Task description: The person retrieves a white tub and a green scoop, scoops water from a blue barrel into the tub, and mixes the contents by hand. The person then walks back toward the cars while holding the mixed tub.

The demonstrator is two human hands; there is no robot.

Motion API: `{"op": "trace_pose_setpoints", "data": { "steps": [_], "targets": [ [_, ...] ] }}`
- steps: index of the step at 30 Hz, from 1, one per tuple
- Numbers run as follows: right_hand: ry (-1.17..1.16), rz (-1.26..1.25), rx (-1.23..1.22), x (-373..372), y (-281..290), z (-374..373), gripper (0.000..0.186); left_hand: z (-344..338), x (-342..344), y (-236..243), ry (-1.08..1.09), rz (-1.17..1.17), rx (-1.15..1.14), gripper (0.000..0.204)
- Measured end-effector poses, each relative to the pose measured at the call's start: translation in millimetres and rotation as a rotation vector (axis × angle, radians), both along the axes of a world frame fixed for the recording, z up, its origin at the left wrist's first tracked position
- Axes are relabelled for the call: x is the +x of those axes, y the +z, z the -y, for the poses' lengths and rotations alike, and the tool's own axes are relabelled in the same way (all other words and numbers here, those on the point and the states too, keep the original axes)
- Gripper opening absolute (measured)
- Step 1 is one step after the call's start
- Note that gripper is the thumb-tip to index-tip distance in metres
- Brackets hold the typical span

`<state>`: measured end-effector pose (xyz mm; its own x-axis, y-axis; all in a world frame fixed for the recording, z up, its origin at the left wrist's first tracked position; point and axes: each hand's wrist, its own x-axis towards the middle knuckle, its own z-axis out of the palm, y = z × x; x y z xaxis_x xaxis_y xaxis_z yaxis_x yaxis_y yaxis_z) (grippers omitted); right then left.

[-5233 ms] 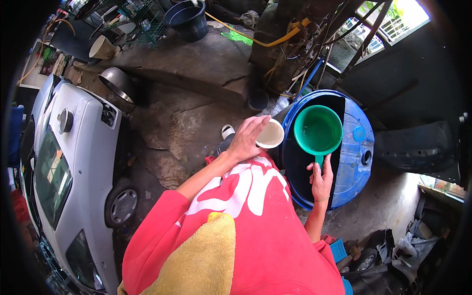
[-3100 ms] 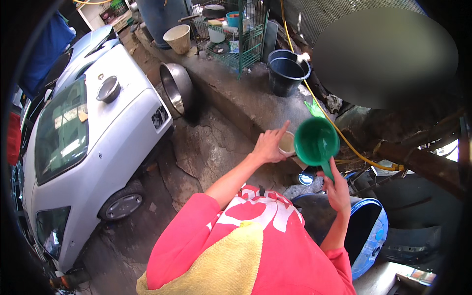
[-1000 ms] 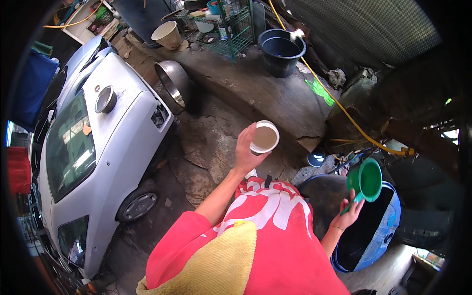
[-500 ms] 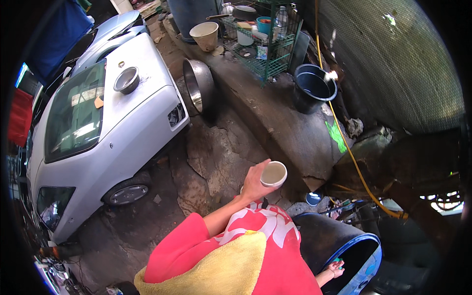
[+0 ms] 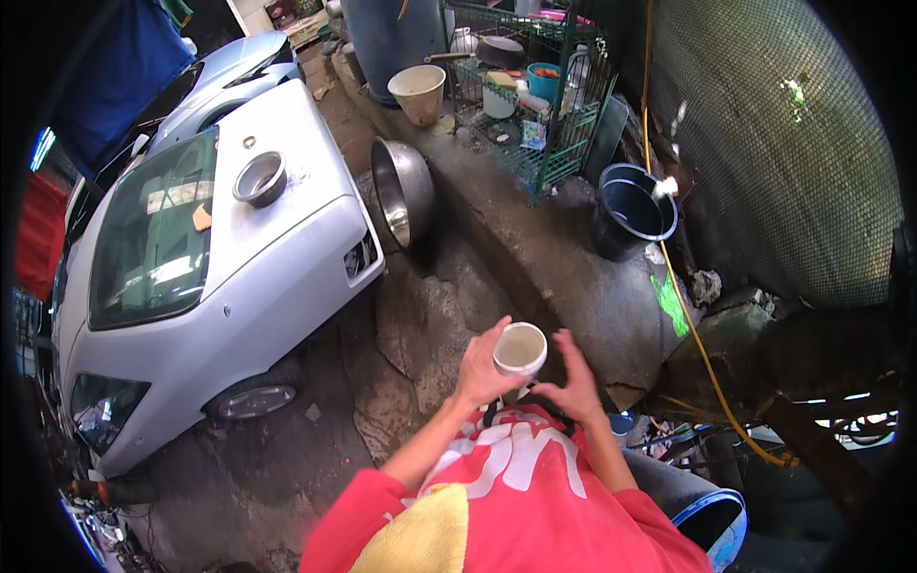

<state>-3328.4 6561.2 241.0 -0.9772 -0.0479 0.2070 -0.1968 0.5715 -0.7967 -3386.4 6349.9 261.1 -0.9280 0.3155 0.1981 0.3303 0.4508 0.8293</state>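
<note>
My left hand (image 5: 480, 370) is closed around the side of a whitish cup (image 5: 521, 350), which is held in front of my body with its mouth facing up. The inside of the cup looks pale, and I cannot make out any contents. On the cup's right side is my right hand (image 5: 575, 390), its fingers stretched upward and apart from the thumb. The thumb comes close to the cup's lower side; whether it touches cannot be told. A yellow towel (image 5: 420, 535) hangs over my red and white shirt.
A silver car (image 5: 277, 239) stands at left with a metal bowl (image 5: 260, 180) on it. A large metal basin (image 5: 406, 191) leans nearby. Ahead are a green wire rack (image 5: 544, 167), a black bucket (image 5: 621, 234) and a yellow hose (image 5: 702, 353). A blue-rimmed barrel (image 5: 731, 506) lies lower right.
My right hand has come up from the barrel's mouth to beside the cup. A small green thing at that hand earlier is out of sight. My left hand keeps hold of the cup.
</note>
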Motion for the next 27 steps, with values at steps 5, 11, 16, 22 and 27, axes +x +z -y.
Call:
{"op": "trace_pose_setpoints", "data": {
  "steps": [5, 11, 16, 22, 27],
  "targets": [
    [0.329, 0.161, -0.095, -82.8, 13.3, 40.2, 0.11, 16.5, -3.4, -16.8, 0.203, 0.287, 0.271, 0.094],
    [0.21, 0.304, -0.154, -155.3, -11.5, 44.1, 0.095, 53.9, -39.3, -22.9, 0.442, 0.338, 0.38, 0.077],
    [0.184, 0.068, -0.139, -243.9, -24.9, 52.9, 0.087, 76.1, -103.9, -84.8, 0.705, 0.347, 0.486, 0.056],
    [0.378, -0.17, -0.141, -367.0, -12.0, 53.2, 0.086, 53.6, -214.1, -53.8, 0.731, 0.513, 0.505, 0.045],
    [0.507, -0.051, -0.21, -429.9, 9.0, 57.6, 0.093, 45.4, -269.0, -46.4, 0.704, 0.701, 0.524, 0.052]
  ]
}}
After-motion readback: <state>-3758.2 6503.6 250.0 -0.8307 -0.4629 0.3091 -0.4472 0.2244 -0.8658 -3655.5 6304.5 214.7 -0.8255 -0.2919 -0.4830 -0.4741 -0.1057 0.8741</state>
